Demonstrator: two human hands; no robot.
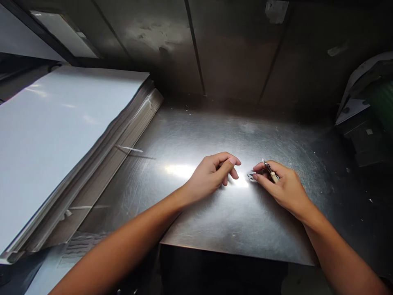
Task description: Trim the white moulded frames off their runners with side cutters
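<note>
My right hand (281, 184) is closed, with a small curled grey piece (251, 176) pinched between thumb and forefinger. Tucked in the same hand is a small metal tool with a cream-coloured handle (274, 177); its thin metal end points up and away, and the rest is hidden by the fingers. To the left, my left hand (216, 172) hovers over the metal tabletop (215, 229), fingers loosely curled and a little apart. Nothing shows between them. A short gap separates its fingertips from the grey piece.
A thick stack of large sheets, white on top (70, 119), fills the left side, with thin pale strips (130, 148) sticking out of its edge. Metal panels (233, 53) stand behind the table. Dark equipment with a green part (382, 102) is at the right.
</note>
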